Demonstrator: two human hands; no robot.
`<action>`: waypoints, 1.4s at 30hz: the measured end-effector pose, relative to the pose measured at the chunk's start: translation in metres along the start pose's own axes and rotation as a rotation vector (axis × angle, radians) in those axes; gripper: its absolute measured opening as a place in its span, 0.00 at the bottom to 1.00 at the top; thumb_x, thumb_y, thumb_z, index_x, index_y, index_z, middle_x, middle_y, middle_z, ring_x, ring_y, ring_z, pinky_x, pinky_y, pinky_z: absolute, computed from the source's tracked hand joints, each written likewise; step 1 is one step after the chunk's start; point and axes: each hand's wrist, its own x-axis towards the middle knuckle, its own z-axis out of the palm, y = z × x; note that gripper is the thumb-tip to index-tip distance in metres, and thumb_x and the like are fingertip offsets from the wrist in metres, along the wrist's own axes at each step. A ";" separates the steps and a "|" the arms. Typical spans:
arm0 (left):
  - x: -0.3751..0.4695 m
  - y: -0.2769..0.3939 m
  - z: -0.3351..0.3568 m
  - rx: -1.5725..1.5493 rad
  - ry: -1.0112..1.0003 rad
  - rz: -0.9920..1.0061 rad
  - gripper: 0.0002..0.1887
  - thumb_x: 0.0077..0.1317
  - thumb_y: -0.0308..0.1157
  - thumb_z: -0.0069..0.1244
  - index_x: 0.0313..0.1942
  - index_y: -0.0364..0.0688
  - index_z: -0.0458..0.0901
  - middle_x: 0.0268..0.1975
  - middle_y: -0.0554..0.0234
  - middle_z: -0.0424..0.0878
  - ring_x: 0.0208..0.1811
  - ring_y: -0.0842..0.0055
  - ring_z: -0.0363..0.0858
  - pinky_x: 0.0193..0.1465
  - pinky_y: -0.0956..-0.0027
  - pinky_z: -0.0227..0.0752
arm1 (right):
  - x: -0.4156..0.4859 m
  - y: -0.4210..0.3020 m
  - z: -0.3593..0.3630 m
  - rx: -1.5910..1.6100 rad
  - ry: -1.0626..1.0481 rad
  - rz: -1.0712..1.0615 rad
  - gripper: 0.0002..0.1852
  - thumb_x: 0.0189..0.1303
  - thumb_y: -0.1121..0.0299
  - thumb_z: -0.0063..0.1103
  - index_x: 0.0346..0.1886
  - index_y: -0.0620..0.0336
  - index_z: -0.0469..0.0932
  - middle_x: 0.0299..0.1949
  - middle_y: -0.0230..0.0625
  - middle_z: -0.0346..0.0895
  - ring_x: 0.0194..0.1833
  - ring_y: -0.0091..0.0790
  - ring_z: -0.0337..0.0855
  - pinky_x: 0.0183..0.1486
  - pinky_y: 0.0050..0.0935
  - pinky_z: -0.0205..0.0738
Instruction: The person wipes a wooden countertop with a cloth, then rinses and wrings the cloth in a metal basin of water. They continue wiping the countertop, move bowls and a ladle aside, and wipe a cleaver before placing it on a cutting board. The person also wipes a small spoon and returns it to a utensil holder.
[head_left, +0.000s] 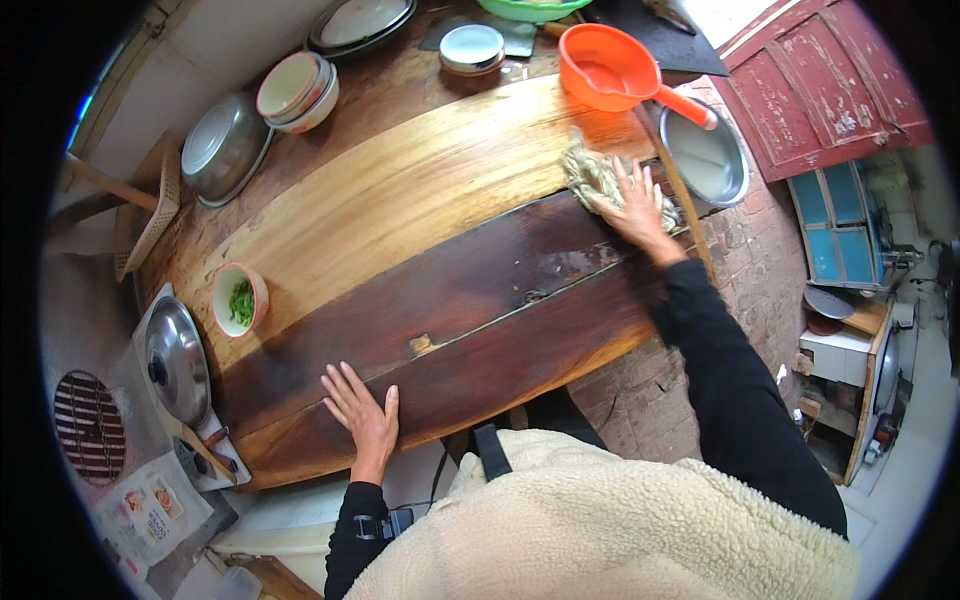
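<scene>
My right hand (637, 206) presses a crumpled, pale cloth (596, 174) onto the right end of a wooden table (450, 300). The fingers spread over the cloth, near the table's raised edge strip. At the near edge on the left, my left hand (361, 420) lies flat on the dark planks with its fingers apart and nothing in it. Above the cloth stands an orange plastic dipper (609, 67), its handle over the table's right edge. A small bowl (240, 300) holding chopped greens sits at the table's left. The dark planks look wet or glossy.
Stacked bowls (300, 94), an upturned metal basin (225, 150) and small stacked dishes (472, 49) line the far side. A metal pot lid (178, 360) and a knife (206, 454) lie at the left end. A metal basin of cloudy liquid (705, 154) stands beyond the right edge.
</scene>
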 end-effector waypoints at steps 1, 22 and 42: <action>0.000 0.000 -0.001 -0.023 -0.016 0.021 0.46 0.67 0.52 0.44 0.71 0.32 0.39 0.75 0.39 0.33 0.76 0.49 0.26 0.73 0.44 0.22 | 0.006 -0.036 0.015 0.066 0.116 0.131 0.50 0.54 0.31 0.52 0.74 0.48 0.50 0.75 0.51 0.43 0.75 0.52 0.39 0.72 0.56 0.31; -0.002 -0.018 -0.013 -0.274 -0.056 -0.007 0.36 0.73 0.45 0.35 0.72 0.34 0.42 0.75 0.45 0.38 0.77 0.55 0.32 0.75 0.51 0.27 | -0.096 0.060 0.003 0.290 0.460 -0.050 0.18 0.58 0.73 0.47 0.53 0.61 0.75 0.53 0.48 0.73 0.54 0.53 0.70 0.58 0.42 0.64; 0.085 -0.008 -0.053 -1.087 0.214 -0.378 0.18 0.68 0.35 0.50 0.52 0.32 0.73 0.36 0.52 0.79 0.33 0.63 0.83 0.35 0.66 0.78 | -0.022 -0.016 -0.112 0.483 -0.287 -0.268 0.33 0.61 0.50 0.61 0.61 0.67 0.68 0.54 0.55 0.74 0.56 0.47 0.75 0.57 0.40 0.69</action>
